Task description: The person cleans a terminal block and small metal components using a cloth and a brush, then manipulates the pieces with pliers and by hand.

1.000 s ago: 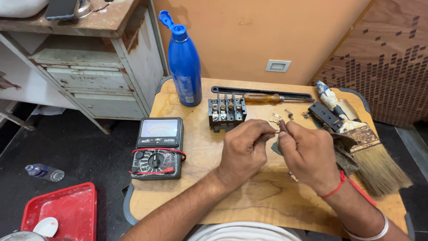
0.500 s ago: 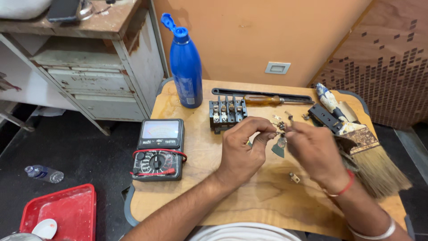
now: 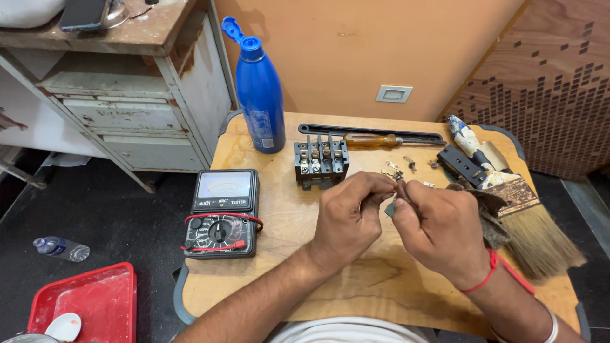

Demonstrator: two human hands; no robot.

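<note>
Between both hands — tiny metal part

The two hands, left hand and right hand, meet over the middle of the wooden table. Bare wood lies in front of them and between the left hand and the meter. Behind them, the black block, blue bottle and screwdriver stand in the way. The big brush fills the right side.
</note>
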